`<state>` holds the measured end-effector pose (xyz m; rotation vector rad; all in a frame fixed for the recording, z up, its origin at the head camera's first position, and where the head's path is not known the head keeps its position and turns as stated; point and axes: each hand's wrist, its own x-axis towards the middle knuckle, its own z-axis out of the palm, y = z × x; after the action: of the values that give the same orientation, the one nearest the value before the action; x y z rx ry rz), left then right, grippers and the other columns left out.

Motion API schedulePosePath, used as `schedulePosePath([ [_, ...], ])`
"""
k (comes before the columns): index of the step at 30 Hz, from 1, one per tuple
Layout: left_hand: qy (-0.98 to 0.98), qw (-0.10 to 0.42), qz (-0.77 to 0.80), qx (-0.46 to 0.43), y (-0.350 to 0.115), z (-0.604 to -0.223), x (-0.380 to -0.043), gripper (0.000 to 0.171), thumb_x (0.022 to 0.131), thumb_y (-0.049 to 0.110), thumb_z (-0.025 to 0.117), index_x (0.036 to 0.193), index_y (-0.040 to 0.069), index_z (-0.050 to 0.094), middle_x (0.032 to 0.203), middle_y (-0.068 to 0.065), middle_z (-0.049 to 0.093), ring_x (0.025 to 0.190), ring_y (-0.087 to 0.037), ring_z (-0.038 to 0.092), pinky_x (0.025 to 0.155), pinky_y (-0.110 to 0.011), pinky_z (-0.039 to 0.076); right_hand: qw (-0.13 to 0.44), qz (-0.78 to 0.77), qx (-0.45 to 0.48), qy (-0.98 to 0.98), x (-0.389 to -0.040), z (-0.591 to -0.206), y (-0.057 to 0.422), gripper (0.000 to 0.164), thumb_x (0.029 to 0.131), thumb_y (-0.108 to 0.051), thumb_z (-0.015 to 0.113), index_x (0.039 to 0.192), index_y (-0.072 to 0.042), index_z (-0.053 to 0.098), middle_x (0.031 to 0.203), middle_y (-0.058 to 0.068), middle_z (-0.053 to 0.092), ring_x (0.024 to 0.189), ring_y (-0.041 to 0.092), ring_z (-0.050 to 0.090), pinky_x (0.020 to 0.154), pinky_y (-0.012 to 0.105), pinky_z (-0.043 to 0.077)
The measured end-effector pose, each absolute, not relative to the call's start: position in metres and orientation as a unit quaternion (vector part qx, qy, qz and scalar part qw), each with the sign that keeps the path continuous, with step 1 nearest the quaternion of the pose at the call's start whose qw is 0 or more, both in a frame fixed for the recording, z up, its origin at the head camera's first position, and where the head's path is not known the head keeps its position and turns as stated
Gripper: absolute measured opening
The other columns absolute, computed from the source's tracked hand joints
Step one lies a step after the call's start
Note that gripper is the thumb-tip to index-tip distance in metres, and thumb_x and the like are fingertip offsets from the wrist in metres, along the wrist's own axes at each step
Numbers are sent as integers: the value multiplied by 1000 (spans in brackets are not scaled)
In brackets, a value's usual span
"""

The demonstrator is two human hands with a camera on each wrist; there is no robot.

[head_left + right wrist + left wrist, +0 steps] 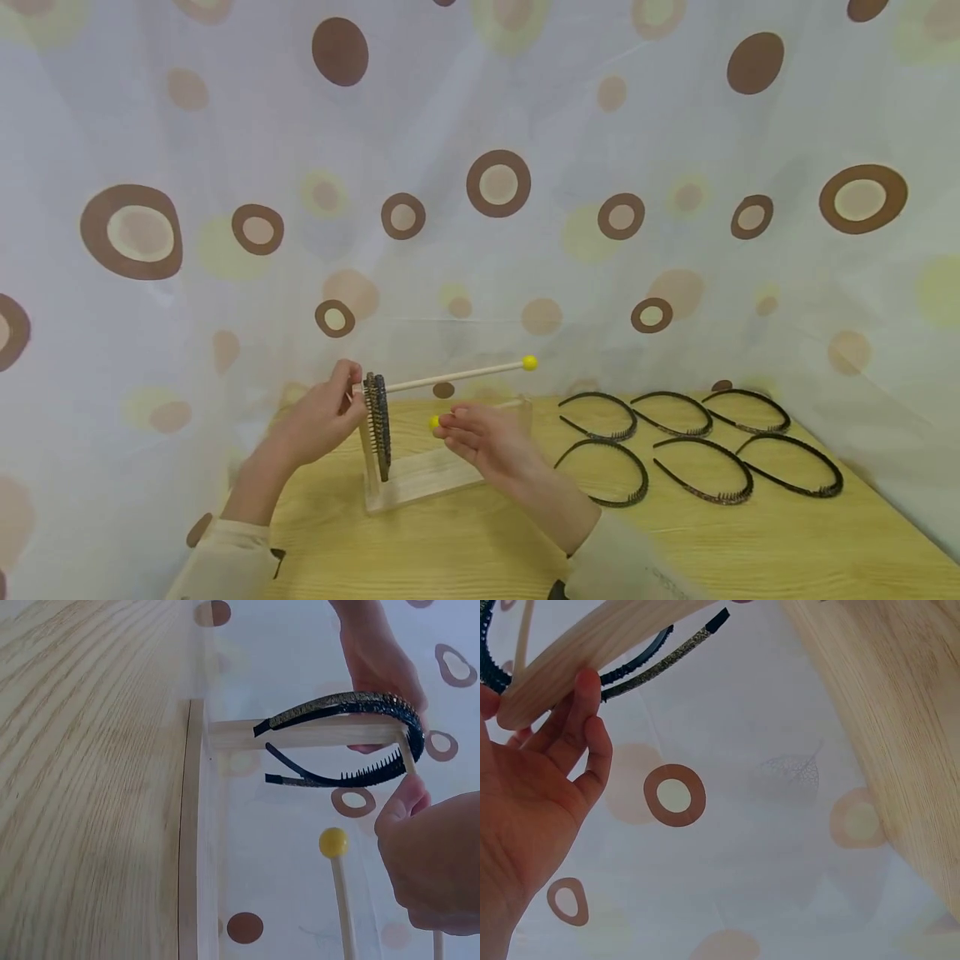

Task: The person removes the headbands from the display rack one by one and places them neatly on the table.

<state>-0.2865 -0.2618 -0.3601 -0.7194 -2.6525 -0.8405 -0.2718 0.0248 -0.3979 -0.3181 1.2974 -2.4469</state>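
A wooden stand [420,485] rests on the table, with yellow-tipped rods. My left hand [318,421] holds the top of its left post [592,656], thumb and fingers on the wood. Dark, toothed headbands [380,429] hang close together on the upper rod [457,377], against that post. Their ends hang free in the right wrist view. My right hand [502,450] is beneath and in front of the upper rod, its fingers relaxed and nothing visible in them. Just past its fingertips shows the yellow ball [334,842] of a lower rod [344,907].
Several black headbands [701,468] lie in two rows on the right of the wood-grain table [420,562]. A dotted white curtain [555,250] hangs behind and along the sides. The stand's right post [526,412] rises behind my right hand.
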Motion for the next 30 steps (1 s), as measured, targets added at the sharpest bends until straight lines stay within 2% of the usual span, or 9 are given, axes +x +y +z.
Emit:
schedulePosePath([
  [3, -914, 133, -293, -247, -262, -362, -285, 19, 98, 12, 48, 111, 12, 35, 66, 2, 39, 57, -12, 40, 53, -30, 37, 171, -856, -119, 474, -271, -402, 7, 19, 101, -7, 60, 116, 6, 57, 116, 18, 66, 113, 32, 65, 102, 40, 46],
  [7, -913, 139, -296, -246, -263, -365, -282, 20, 98, 12, 49, 112, 13, 35, 67, 2, 42, 57, -13, 43, 51, -31, 39, 171, -836, -133, 504, -269, -405, -15, 35, 102, -16, 63, 125, 10, 59, 125, 22, 65, 121, 37, 61, 106, 44, 43],
  [10, -910, 144, -300, -249, -264, -366, -282, 21, 97, 11, 50, 112, 13, 35, 68, 2, 44, 57, -13, 44, 51, -31, 40, 141, -804, -159, 556, -265, -402, -29, 44, 101, -27, 66, 130, 6, 61, 125, 18, 66, 120, 36, 61, 102, 43, 46],
  [14, -906, 152, -300, -258, -265, -366, -283, 21, 97, 10, 49, 112, 12, 34, 67, 2, 41, 56, -12, 41, 50, -30, 38, 64, -745, -195, 635, -258, -396, -44, 44, 99, -35, 69, 129, -3, 66, 120, 6, 70, 112, 27, 65, 94, 41, 51],
  [19, -904, 155, -301, -260, -263, -365, -287, 21, 98, 12, 48, 113, 13, 34, 65, 3, 41, 54, -11, 40, 50, -30, 37, 20, -721, -207, 661, -254, -390, -55, 38, 99, -31, 69, 126, -5, 68, 115, 0, 71, 105, 16, 65, 89, 39, 53],
  [26, -905, 148, -303, -258, -261, -366, -287, 21, 98, 12, 48, 113, 12, 34, 64, 3, 41, 54, -11, 40, 49, -31, 37, 16, -729, -199, 654, -257, -393, -55, 26, 96, -14, 72, 119, -1, 69, 101, 4, 71, 94, 16, 67, 82, 36, 55],
  [30, -904, 153, -302, -260, -260, -365, -287, 22, 98, 12, 48, 114, 12, 34, 65, 3, 41, 54, -11, 40, 50, -31, 37, 14, -729, -199, 655, -260, -394, -53, 24, 95, -11, 73, 116, -1, 70, 99, 4, 71, 93, 16, 67, 81, 33, 55],
])
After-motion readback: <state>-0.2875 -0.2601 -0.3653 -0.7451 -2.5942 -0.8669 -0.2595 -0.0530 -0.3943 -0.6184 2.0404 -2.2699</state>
